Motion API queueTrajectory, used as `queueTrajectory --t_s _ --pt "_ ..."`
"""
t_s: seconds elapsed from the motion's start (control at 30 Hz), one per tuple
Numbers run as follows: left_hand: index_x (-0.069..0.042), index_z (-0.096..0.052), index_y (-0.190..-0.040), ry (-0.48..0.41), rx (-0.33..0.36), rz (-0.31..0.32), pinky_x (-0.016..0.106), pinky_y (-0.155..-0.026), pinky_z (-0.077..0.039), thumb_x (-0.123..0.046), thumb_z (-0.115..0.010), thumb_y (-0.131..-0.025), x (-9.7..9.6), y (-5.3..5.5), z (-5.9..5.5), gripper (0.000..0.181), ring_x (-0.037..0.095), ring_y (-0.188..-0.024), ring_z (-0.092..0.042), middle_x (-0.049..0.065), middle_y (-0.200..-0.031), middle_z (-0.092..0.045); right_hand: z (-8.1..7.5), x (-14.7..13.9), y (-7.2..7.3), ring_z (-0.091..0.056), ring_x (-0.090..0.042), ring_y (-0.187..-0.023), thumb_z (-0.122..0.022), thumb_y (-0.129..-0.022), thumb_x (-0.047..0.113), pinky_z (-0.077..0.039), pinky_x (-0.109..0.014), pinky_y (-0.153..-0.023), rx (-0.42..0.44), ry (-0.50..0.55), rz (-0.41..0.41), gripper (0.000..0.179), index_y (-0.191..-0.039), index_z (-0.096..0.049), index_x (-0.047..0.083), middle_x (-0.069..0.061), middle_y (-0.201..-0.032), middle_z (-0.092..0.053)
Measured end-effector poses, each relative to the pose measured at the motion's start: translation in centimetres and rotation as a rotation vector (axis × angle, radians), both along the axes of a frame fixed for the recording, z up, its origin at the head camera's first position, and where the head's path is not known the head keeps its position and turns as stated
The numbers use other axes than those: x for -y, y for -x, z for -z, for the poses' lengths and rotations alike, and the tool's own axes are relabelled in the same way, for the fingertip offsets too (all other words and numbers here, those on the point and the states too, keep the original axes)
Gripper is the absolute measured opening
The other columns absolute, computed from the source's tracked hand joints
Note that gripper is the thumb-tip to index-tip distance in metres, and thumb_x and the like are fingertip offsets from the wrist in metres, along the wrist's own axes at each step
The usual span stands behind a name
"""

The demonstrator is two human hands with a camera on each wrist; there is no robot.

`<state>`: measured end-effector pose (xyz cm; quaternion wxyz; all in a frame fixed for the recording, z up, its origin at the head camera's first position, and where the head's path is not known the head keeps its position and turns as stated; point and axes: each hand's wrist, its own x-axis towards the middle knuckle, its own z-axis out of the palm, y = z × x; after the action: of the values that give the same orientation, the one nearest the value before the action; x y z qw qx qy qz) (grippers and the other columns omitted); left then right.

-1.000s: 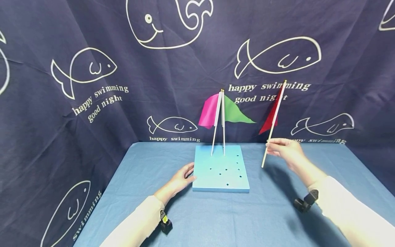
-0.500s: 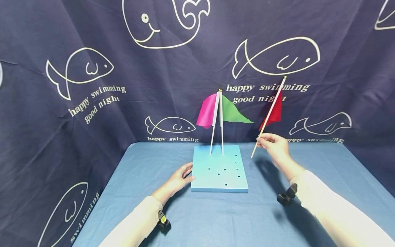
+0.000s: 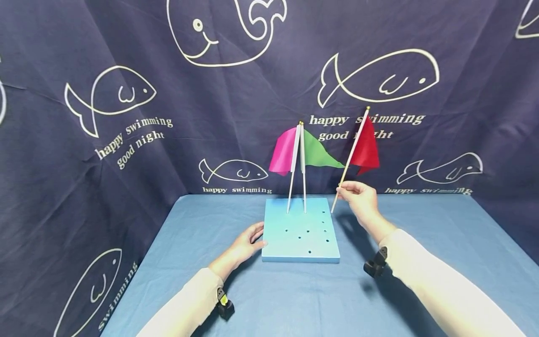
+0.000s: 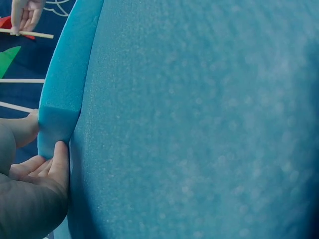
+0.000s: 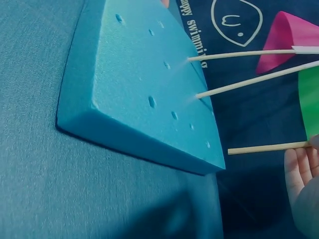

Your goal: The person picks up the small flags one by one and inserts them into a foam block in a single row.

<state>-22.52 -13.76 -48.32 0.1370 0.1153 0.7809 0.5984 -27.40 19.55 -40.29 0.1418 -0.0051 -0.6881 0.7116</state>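
Note:
A light-blue foam block with several small holes lies on the table. At its left edge, my left hand holds it, thumb on the top and fingers along the side, as the left wrist view also shows. My right hand pinches the lower stick of a red flag. That stick leans to the right, its bare lower end just off the block's back right edge; in the right wrist view the stick is apart from the block. A pink flag and a green flag stand in the block's back holes.
A blue cloth covers the table. Behind it hangs a dark-blue curtain with white fish drawings and lettering. The two standing sticks nearly meet at their tops, and the green flag's tip reaches toward the red flag's stick.
My right hand has moved left with the red flag, bringing the stick's lower end close to the block. The red cloth now hangs right of its stick. The left hand stays put.

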Motion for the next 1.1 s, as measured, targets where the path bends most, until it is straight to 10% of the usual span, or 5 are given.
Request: queueTrajectory --t_s 0.73,1.1 --pt "0.004 -0.033 -0.147 -0.016 -0.006 -0.009 0.046 -0.114 -0.034 -0.002 -0.06 -0.094 0.0 -0.2 -0.2 0.06 0.036 -0.141 -0.035 0.026 -0.15 -0.037 1.5 2.1 1.4 -0.068 -0.002 -0.063 -0.07 -0.084 -0.004 -0.058 -0.017 -0.066 0.008 -0.042 0.025 0.03 -0.109 -0.062 -0.019 0.001 -0.078 -0.074" --pt "0.004 -0.032 -0.147 -0.021 -0.003 -0.001 0.046 -0.114 -0.033 -0.004 -0.059 -0.094 0.1 -0.2 -0.3 0.06 0.037 -0.141 -0.034 0.026 -0.151 -0.035 2.9 2.1 2.0 -0.066 0.001 -0.059 -0.07 -0.084 -0.002 -0.057 -0.014 -0.065 0.055 -0.068 0.063 0.03 -0.109 -0.063 -0.017 0.018 -0.067 -0.068"
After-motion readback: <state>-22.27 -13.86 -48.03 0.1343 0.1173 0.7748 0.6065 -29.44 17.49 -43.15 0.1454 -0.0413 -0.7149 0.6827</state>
